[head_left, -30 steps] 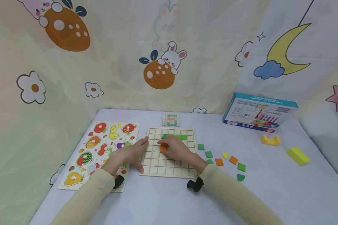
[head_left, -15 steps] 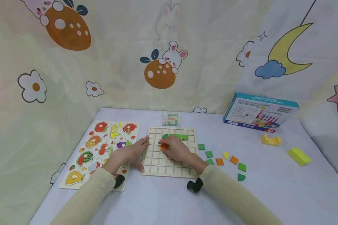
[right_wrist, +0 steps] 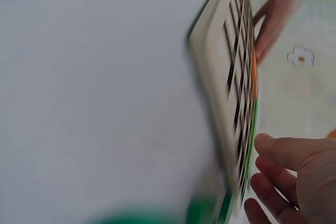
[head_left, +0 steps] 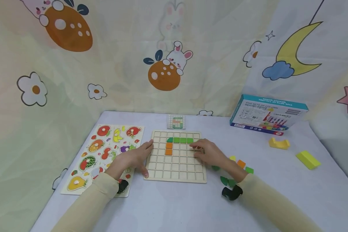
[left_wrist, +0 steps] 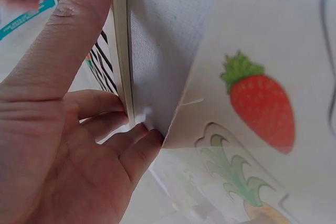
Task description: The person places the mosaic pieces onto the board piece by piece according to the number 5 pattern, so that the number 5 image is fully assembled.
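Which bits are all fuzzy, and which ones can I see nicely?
Right wrist view: the green pieces at the bottom are just smudges, and the near edge of the grid board is blurry. Left wrist view: the printed strawberry looks fairly clear. Head view: the box has readable big letters.

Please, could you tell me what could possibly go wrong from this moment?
The right hand is near the right end of the row of flat green tiles on the square pale wooden grid board; a brush might misalign them.

The black camera at the right wrist appears close to loose flat green tiles; it could sweep them aside.

The left hand is at the board's left edge; a push might shift everything.
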`<action>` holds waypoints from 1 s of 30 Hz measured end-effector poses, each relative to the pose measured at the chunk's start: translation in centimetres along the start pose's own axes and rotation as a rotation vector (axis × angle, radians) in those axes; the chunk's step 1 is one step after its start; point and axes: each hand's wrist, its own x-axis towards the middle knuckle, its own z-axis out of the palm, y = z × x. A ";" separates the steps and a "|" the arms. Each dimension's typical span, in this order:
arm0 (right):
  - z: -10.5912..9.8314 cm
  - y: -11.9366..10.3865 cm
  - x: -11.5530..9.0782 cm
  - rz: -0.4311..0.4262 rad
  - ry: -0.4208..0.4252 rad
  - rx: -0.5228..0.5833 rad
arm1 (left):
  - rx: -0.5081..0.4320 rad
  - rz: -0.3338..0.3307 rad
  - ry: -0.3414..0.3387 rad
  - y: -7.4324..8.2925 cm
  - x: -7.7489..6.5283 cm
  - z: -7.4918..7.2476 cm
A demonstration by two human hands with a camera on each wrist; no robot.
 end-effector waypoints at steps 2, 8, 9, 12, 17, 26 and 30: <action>-1.2 1.9 -1.6 0.038 0.003 -0.022 | 0.006 -0.002 0.000 0.1 0.0 0.0; -4.0 5.4 -6.4 0.138 -0.025 -0.021 | 0.014 -0.008 -0.005 0.1 0.0 -0.1; -4.2 5.7 -7.0 0.145 -0.036 -0.021 | 0.012 -0.007 -0.005 0.1 0.0 -0.1; -4.7 6.2 -8.3 0.119 -0.061 -0.041 | 0.014 -0.001 -0.003 0.0 0.0 -0.1; -4.5 6.4 -9.1 0.088 -0.043 -0.049 | 0.008 0.002 -0.003 0.2 0.0 -0.1; -4.2 5.2 -7.1 0.077 0.019 -0.043 | -0.004 0.004 0.000 0.4 -0.3 -0.3; -3.0 3.2 -4.2 0.077 0.022 -0.040 | -0.003 0.004 -0.002 0.4 -0.3 -0.2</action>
